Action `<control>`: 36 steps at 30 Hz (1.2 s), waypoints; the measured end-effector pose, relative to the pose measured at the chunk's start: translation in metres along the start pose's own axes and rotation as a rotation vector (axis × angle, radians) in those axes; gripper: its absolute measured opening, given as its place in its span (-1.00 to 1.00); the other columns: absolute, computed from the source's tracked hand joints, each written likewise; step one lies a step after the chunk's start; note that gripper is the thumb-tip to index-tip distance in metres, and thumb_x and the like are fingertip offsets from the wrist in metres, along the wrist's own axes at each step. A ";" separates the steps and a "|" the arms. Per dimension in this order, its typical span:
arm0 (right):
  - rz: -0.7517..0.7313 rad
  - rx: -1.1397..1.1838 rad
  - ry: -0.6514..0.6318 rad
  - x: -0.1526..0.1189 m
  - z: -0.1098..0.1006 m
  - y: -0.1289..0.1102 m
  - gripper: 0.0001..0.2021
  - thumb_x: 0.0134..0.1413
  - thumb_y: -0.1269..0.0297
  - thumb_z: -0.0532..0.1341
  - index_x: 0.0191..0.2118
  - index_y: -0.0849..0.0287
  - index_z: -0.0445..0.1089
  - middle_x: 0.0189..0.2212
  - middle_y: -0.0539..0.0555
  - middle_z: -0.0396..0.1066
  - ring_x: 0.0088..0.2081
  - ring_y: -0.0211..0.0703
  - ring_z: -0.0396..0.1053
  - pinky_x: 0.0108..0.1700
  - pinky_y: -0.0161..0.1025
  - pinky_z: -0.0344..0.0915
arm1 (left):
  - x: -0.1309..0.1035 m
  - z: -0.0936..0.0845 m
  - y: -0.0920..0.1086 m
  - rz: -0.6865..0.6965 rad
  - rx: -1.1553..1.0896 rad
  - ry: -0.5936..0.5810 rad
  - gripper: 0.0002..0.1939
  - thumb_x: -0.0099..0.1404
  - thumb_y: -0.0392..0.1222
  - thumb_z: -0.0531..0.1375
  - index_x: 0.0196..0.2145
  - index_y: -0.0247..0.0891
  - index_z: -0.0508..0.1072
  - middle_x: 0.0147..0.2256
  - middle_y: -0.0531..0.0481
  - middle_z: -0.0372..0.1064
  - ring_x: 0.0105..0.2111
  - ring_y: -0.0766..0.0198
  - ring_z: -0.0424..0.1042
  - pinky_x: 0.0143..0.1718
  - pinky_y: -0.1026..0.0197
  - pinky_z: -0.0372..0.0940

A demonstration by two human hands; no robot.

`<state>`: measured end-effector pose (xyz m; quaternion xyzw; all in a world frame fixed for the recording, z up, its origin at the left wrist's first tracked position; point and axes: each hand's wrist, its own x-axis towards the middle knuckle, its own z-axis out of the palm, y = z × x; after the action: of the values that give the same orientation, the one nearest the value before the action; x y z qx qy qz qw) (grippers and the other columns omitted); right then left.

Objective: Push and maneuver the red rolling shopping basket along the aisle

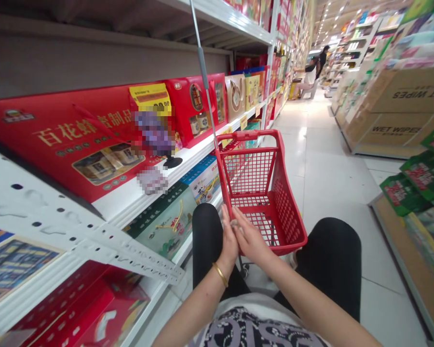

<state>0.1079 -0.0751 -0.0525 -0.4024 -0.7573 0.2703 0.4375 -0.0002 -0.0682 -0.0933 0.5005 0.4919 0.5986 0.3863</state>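
Note:
Between my knees, my left hand (229, 238) and my right hand (249, 235) are brought close together, palms facing and fingers stretched out. A gold bangle (220, 274) circles my left wrist. Both hands are at the near left corner of a red basket cart (291, 212), whose mesh basket has nothing visible in it. A small pale spot shows between the hands, too small to make out. From the cart's left side a thin metal pole (203, 67) with a grey grip rises.
Left, a white shelf (188, 161) bears red gift boxes (58, 130), a yellow price card (151, 98) and a black suction stand (172, 162). Wet wipes cartons (398, 127) and green packs (425, 176) are at the right. Two people (311, 72) are far down the tiled aisle (316, 144).

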 end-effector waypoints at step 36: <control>-0.045 -0.511 0.451 -0.034 -0.056 0.043 -0.52 0.40 0.23 0.13 0.37 0.10 0.26 -0.12 0.13 0.63 -0.18 -0.15 0.58 -0.01 -0.19 0.50 | 0.030 -0.016 0.012 0.507 0.791 -0.286 -0.44 0.58 -0.03 -0.09 0.46 -0.09 0.10 0.39 -0.07 0.18 0.49 0.06 -0.12 0.48 -0.26 -0.19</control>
<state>0.1832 -0.0779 -0.0735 -0.5320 -0.6935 -0.0338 0.4847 -0.0217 -0.0451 -0.0750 0.7900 0.4863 0.3663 0.0726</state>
